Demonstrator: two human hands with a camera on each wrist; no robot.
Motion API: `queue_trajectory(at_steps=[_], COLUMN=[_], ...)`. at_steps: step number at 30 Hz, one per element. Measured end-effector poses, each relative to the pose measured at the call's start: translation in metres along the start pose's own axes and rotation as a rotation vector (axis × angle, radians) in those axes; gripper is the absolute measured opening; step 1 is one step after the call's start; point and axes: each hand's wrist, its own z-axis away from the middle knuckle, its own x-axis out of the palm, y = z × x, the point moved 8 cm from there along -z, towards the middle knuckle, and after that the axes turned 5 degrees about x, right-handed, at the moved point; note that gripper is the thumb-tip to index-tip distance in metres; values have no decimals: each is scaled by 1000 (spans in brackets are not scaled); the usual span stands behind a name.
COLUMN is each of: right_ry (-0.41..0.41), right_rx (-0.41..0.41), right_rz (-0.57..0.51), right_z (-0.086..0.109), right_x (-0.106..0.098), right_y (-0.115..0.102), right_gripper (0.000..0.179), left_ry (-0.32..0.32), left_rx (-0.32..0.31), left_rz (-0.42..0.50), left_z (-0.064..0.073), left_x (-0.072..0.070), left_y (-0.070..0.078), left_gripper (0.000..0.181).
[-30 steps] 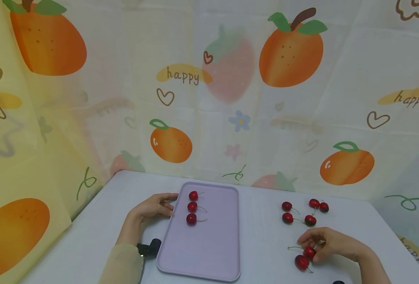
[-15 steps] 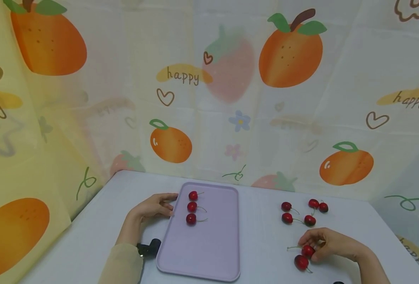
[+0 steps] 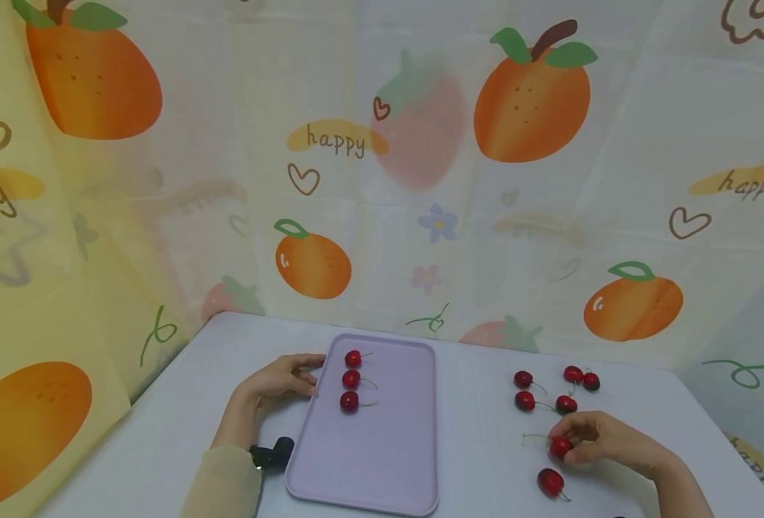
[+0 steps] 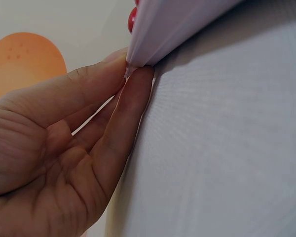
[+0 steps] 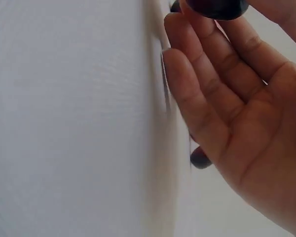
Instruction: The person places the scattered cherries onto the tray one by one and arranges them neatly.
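My right hand (image 3: pixel 605 442) pinches a dark red cherry (image 3: pixel 560 448) between thumb and fingertips, its thin stem pointing left. In the right wrist view that cherry (image 5: pixel 218 7) shows only at the top edge, with the other fingers (image 5: pixel 185 74) close to the tabletop. Just below the hand, a second cherry (image 3: pixel 551 483) lies on the table. On the far left, my left hand (image 3: pixel 281 378) pinches the side rim of a lilac rectangular tray (image 3: pixel 382 460); the left wrist view shows the thumb (image 4: pixel 89 86) on one side of the rim. Three cherries (image 3: pixel 349 401) stand in a column inside the tray.
Beyond the right hand, several more cherries (image 3: pixel 566 403) with stems lie on the white table (image 3: pixel 479 446). A fruit-printed cloth (image 3: pixel 382 216) hangs behind the table and along its sides. A black wrist camera (image 3: pixel 275 455) sits on the left sleeve.
The right hand and its cherry have shifted slightly away from the cherry below, so a gap now shows between the two. The left hand holds still at the tray.
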Motion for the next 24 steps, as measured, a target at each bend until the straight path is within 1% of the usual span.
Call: queue_trajectory(at_steps=[6,11,14,18,24], right_ry=[74,153,194,228,275], right_rx=[-18,-32,-57,-96,-116], right_rz=[4,6,4,8,20], right_z=[1,3,4,3,-3], right_x=[-6,-9,-9,-7,-2], right_y=[-12,-27,-38,-50,-65], right_gripper=[40,43,44,42,41], left_ry=[-4,-5,-5,2,5], left_rx=[3,9,9,1,-4], left_rz=[4,6,7,1,-4], left_z=[0,0,-1,0,0], left_x=[0,0,0,0,0], left_y=[0,0,0,0,0], left_gripper=[70,69,69,69,70])
